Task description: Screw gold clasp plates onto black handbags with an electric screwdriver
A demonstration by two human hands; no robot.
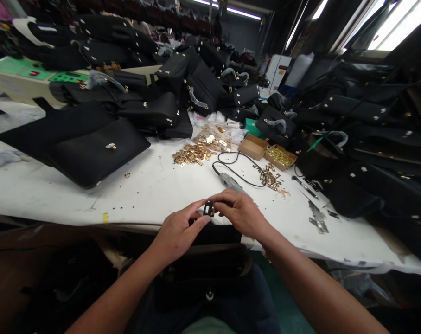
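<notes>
- As the left hand (178, 230) and right hand (239, 212) pinch narrowly mid-frame, the dark rectangular piece (209, 207) shows a pale centre!
- Its edges sit partly covered.

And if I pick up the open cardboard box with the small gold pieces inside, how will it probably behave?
The cardboard box is probably heavy for its size, since many metal-looking gold pieces lie inside. Its thin walls may flex if squeezed. With its top open, pieces could spill if it tips.
</notes>
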